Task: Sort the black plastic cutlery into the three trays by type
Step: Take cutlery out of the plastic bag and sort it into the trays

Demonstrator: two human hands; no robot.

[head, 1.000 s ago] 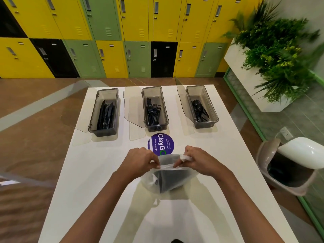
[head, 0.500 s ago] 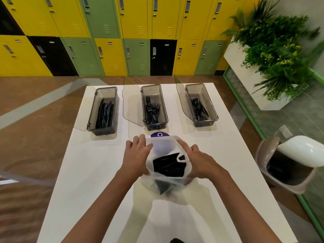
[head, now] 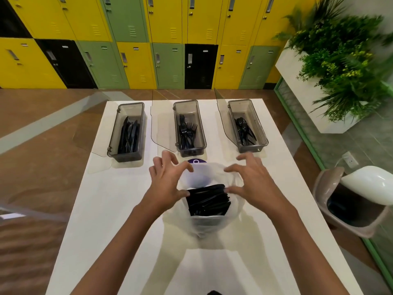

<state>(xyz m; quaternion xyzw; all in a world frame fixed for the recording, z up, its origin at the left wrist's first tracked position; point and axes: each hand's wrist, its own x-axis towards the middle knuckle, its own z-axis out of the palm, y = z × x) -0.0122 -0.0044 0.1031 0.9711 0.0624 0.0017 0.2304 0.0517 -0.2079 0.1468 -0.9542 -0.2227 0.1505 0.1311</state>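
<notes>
Centre frame, and the bag [head: 204, 222] was seen on the table [head: 110, 209], its mouth spread wide, with a dark bundle of cutlery [head: 208, 200] laid bare inside it. The left hand [head: 168, 177] was set on the bag's left rim, fingers splayed and bent, thumb laid against the bundle's left corner; nothing was clamped. The right hand [head: 253, 182] was matched on the right rim, fingers apart, thumb touched to the bundle's right edge, and no grip was closed there either.

Across the upper middle of the frame three trays were lined up, well apart. Knives [head: 128, 135] were held in the left tray [head: 125, 156], forks [head: 187, 133] in the middle tray [head: 192, 150], and spoons [head: 243, 128] in the right tray [head: 253, 146]. A purple sticker [head: 196, 161] was half covered by the bag's far rim, just below the middle tray. At the right edge a bin [head: 357, 201] was stood beside the table, lid tipped open.
</notes>
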